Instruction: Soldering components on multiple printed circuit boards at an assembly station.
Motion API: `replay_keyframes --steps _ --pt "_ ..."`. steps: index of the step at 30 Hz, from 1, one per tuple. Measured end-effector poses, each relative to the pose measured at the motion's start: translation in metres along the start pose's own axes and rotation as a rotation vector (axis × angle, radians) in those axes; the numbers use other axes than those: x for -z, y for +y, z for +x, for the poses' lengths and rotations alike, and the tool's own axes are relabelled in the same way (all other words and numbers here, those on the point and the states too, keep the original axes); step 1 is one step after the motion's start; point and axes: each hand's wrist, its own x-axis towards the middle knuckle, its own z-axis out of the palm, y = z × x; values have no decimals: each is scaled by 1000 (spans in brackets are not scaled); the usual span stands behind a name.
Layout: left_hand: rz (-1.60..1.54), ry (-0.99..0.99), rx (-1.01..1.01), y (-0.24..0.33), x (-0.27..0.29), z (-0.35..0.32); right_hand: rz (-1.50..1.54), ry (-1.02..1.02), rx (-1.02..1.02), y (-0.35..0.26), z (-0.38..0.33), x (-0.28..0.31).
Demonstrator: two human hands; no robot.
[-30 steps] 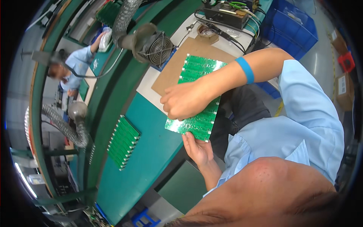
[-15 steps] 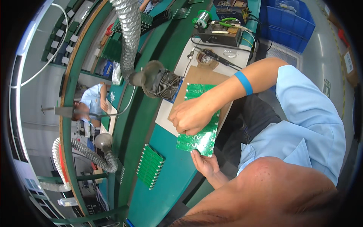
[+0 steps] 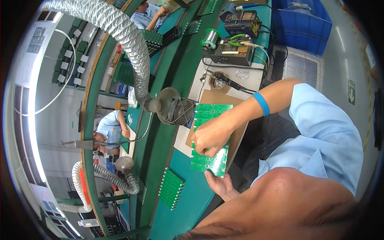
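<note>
A long green circuit board panel point(image 3: 212, 112) lies over a brown mat and reaches past it at its lower end. My left hand point(image 3: 222, 186) grips that end at the corner, thumb on the upper face and the other fingers partly hidden. Over the middle of the panel is my right hand point(image 3: 212, 138), a blue band on its wrist. Its fingers are curled together just above or against the panel; whatever they pinch, if anything, is hidden. To the left, a stack of green circuit boards point(image 3: 172, 189) rests on the teal bench.
A fume duct fan point(image 3: 182, 112) stands beside the panel. Beyond are a soldering iron point(image 3: 236, 85), a tip-cleaning dish point(image 3: 219, 81), a soldering station point(image 3: 231, 54) and a solder spool point(image 3: 211, 39). A blue bin point(image 3: 302, 28) sits at upper right. Two people work across the line.
The whole view has shifted, so the bench and boards appear lower. My right hand stays curled over the panel, its fingers slightly turned; my left hand keeps its corner grip.
</note>
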Motion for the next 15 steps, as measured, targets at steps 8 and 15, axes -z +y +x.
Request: replay_keyframes --steps 8,15 --pt "2 7 -10 -7 -24 -21 40 -34 15 -26 -17 4" --pt "2 -27 -36 -14 -27 -48 36 43 146 -39 -34 -2"
